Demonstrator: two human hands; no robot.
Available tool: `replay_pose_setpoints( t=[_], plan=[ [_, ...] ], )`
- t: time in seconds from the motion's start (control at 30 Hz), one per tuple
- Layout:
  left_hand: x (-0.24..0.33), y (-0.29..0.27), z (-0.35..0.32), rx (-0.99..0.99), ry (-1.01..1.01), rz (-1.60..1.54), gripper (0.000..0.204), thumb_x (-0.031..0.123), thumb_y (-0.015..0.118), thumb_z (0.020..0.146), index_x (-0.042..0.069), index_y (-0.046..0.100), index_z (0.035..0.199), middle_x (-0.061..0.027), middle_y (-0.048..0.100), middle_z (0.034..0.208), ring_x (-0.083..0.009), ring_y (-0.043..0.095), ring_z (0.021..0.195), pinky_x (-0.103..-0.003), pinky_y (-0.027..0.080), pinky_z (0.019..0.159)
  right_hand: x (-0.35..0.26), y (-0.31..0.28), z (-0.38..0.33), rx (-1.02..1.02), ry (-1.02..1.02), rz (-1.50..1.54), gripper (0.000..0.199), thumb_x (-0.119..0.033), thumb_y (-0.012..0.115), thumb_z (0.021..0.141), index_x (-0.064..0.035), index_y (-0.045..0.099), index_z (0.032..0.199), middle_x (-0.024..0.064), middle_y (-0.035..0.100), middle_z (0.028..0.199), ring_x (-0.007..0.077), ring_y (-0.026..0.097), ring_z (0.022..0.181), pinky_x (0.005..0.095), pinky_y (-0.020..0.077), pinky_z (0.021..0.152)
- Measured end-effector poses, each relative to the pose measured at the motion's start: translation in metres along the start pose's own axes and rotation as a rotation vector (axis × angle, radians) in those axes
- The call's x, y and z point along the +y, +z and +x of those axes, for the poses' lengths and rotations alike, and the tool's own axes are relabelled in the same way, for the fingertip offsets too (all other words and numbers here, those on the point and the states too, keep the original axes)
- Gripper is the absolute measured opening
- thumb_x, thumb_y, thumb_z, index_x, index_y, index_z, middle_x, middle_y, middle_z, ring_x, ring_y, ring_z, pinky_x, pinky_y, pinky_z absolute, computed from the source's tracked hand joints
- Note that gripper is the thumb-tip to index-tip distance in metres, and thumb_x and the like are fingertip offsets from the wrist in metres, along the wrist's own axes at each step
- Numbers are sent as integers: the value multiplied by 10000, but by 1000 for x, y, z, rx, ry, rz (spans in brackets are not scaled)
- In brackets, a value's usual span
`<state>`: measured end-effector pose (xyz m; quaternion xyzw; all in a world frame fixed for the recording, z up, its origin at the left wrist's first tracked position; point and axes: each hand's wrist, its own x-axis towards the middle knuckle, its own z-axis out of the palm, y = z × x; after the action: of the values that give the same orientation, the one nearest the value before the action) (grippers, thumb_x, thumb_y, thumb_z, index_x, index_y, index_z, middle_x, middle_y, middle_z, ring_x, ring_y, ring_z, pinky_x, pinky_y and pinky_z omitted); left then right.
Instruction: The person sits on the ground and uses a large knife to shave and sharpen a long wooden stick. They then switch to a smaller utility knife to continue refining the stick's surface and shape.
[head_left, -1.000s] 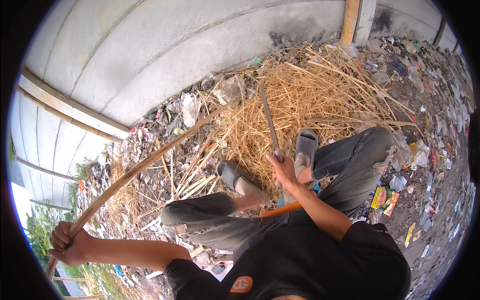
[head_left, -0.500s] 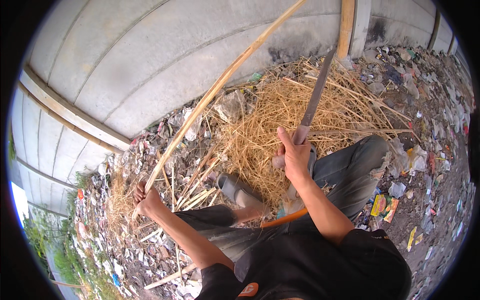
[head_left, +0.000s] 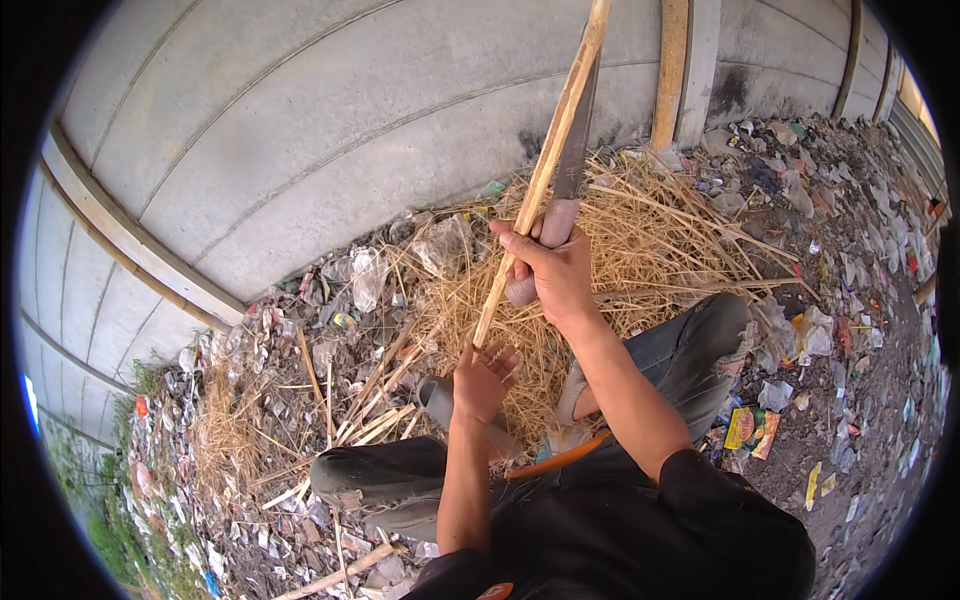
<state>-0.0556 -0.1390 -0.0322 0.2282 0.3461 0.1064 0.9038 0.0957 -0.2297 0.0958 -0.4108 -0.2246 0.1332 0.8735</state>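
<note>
My right hand is closed around the grip of a machete, its long dark blade pointing up and away. A long pale bamboo strip runs alongside the blade, partly in front of it, and my right thumb and fingers also take hold of this strip. Its lower end comes down to my left hand, which is open, fingers spread and palm turned up, with the thumb side at the strip's end. Both hands are in front of my bent knees, above a heap of dry bamboo shavings.
A grey concrete panel wall stands behind the heap, with a bamboo post against it. Split bamboo pieces lie to the left of my sandalled foot. Plastic litter covers the ground on both sides.
My left hand has moved right, from the far left to the middle, and opened. The bamboo strip has swung steeper, beside the blade, and my right hand now grips it along with the machete.
</note>
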Motion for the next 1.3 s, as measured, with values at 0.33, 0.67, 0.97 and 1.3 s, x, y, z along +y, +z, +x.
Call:
replay_pose_setpoints(
  t=[0.33,0.67,0.97,1.3],
  plan=[
    [107,80,-104,-55,1330,827,537,395,476,1054,-1,503,1414,-155,582,1353,-235,591,1167,-377,523,881,-15,22,-8,-441,187,-367,146,22,694,849,38,622,975,125,761,951,66,584,539,239,468,466],
    [133,111,-99,-130,1332,1029,383,193,579,1046,-1,509,1369,-77,673,967,-128,634,911,-277,505,802,29,32,-48,-529,326,-297,277,-57,773,838,34,609,1042,87,770,938,57,600,537,229,487,462],
    [149,69,-57,-162,1525,644,136,138,501,1071,75,507,1191,-66,629,880,-133,597,764,-283,487,693,21,-23,-49,-236,350,-485,229,-94,791,868,-8,583,827,134,734,794,70,593,504,244,457,431],
    [97,52,30,-120,1421,813,117,178,448,1089,69,461,1047,-54,613,815,-118,597,731,-262,468,668,44,-84,-77,-3,405,-439,259,-53,760,885,-59,519,791,45,601,648,101,620,526,246,470,423]
  ],
)
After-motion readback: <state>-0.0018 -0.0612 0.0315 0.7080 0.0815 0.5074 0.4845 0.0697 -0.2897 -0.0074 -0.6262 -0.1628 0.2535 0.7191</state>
